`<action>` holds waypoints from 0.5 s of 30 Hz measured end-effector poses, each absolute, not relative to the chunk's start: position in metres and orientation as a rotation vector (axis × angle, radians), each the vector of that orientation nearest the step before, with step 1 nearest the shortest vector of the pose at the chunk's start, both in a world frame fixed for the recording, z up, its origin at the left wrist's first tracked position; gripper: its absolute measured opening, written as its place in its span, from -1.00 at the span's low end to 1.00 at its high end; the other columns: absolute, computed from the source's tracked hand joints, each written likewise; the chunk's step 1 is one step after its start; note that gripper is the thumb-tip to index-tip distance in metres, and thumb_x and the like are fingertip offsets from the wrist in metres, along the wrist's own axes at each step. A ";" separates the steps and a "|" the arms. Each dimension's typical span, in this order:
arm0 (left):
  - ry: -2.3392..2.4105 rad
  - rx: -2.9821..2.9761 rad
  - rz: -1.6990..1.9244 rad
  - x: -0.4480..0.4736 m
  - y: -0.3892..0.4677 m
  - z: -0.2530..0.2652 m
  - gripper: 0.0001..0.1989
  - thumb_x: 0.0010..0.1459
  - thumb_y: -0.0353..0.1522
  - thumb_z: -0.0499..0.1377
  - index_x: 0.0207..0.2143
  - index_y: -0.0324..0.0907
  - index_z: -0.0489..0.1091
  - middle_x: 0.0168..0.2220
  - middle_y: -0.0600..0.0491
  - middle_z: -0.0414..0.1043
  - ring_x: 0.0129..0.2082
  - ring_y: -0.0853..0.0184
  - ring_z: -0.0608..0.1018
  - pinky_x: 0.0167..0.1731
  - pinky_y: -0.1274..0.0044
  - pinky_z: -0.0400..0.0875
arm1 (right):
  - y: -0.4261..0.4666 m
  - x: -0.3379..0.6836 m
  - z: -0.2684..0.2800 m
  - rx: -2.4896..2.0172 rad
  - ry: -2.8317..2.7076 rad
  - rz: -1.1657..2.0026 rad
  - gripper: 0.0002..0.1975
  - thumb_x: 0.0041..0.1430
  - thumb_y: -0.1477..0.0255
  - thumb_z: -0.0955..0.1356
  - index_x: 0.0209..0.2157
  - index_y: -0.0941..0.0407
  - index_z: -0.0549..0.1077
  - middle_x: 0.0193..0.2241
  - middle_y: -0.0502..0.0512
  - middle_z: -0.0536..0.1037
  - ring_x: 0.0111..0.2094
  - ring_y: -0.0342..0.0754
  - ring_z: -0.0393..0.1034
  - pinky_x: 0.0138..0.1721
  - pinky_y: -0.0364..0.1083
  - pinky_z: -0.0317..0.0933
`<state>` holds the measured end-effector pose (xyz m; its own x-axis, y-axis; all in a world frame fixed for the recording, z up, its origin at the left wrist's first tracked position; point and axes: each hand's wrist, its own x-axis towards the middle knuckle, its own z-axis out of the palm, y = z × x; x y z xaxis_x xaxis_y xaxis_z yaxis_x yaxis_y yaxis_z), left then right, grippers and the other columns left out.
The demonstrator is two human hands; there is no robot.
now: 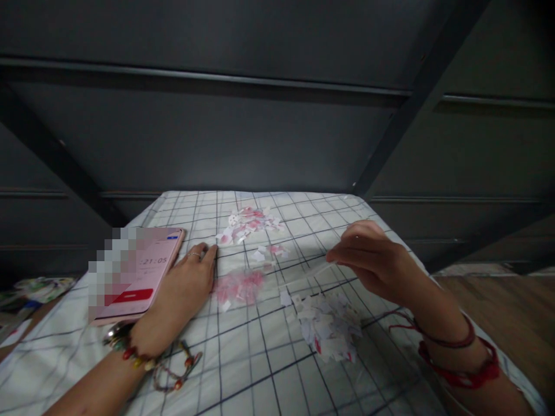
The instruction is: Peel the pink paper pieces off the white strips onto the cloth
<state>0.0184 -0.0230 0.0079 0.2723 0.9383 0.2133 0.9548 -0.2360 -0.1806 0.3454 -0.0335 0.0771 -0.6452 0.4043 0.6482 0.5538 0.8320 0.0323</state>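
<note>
My left hand (189, 281) lies palm down on the checked cloth, fingers stretched forward, holding nothing. A pink phone (150, 277) is just left of it, partly blurred out. Close to the right of that hand lies a heap of pinkish translucent scraps (240, 287). My right hand (373, 257) is raised above the cloth, pinching one end of a thin whitish stick (314, 271). The stick slants down to the left; its exact kind is unclear. Beneath it is a heap of small white paper pieces (332, 326), a few with red marks.
Farther back lies a pile of white and pink paper pieces (249, 224), with a few loose scraps (271, 252) in front. The white checked cloth (312, 214) covers the table up to a dark panel wall (243, 138). Wooden floor (498, 306) shows at right.
</note>
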 end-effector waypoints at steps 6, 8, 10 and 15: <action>-1.726 -2.255 -0.042 0.018 -0.024 0.008 -0.55 0.20 -0.55 -0.13 0.12 -0.40 0.23 0.08 -0.32 0.30 -0.06 0.06 0.50 -0.14 0.32 0.45 | -0.032 0.351 0.080 -0.723 -2.352 -0.220 -0.80 0.19 0.61 0.24 -0.32 0.08 0.45 -0.48 -0.01 0.47 -0.37 -0.15 0.31 -0.28 -0.10 0.22; -1.724 -2.258 -0.044 0.018 -0.024 0.009 -0.55 0.20 -0.56 -0.13 0.12 -0.39 0.23 0.08 -0.32 0.29 -0.07 0.07 0.50 -0.15 0.33 0.45 | -0.032 0.350 0.080 -0.689 -2.371 -0.194 -0.79 0.20 0.62 0.24 -0.33 0.09 0.46 -0.45 0.00 0.49 -0.35 -0.15 0.32 -0.26 -0.09 0.22; -1.709 -2.261 -0.034 0.018 -0.025 0.010 -0.54 0.19 -0.56 -0.15 0.12 -0.41 0.22 0.08 -0.33 0.29 -0.05 0.07 0.49 -0.14 0.34 0.44 | -0.034 0.350 0.082 -0.681 -2.407 -0.117 -0.78 0.20 0.62 0.23 -0.35 0.09 0.46 -0.45 0.00 0.49 -0.35 -0.16 0.33 -0.26 -0.09 0.22; -1.689 -2.260 -0.039 0.018 -0.024 0.009 -0.55 0.19 -0.56 -0.15 0.10 -0.42 0.25 0.06 -0.33 0.30 -0.05 0.08 0.49 -0.11 0.34 0.43 | -0.035 0.357 0.086 -0.742 -2.389 0.004 -0.81 0.21 0.58 0.25 -0.39 0.09 0.45 -0.48 -0.01 0.48 -0.35 -0.16 0.35 -0.30 -0.13 0.24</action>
